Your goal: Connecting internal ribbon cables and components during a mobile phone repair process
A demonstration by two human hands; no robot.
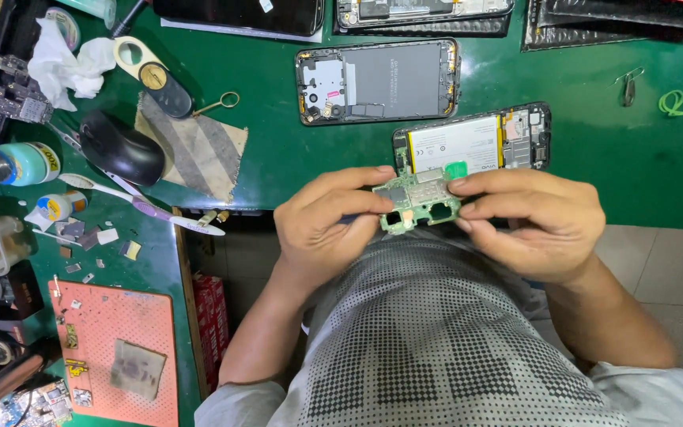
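A small green phone circuit board (416,202) is held over my lap, just off the table's near edge. My left hand (322,225) grips its left end, with a thin dark tool partly hidden under the fingers. Pinching the board's right end between thumb and fingers is my right hand (539,221). Just behind the board, on the green table (594,142), lies an opened phone (472,142) with its white battery showing. A second opened phone frame (377,81) lies farther back.
A black computer mouse (120,146) sits on a grey cloth (199,150) at the left, near white tweezers (140,202), small glue bottles (17,164) and crumpled tissue (65,63). An orange work mat (120,348) holds small parts. More phone parts line the far edge.
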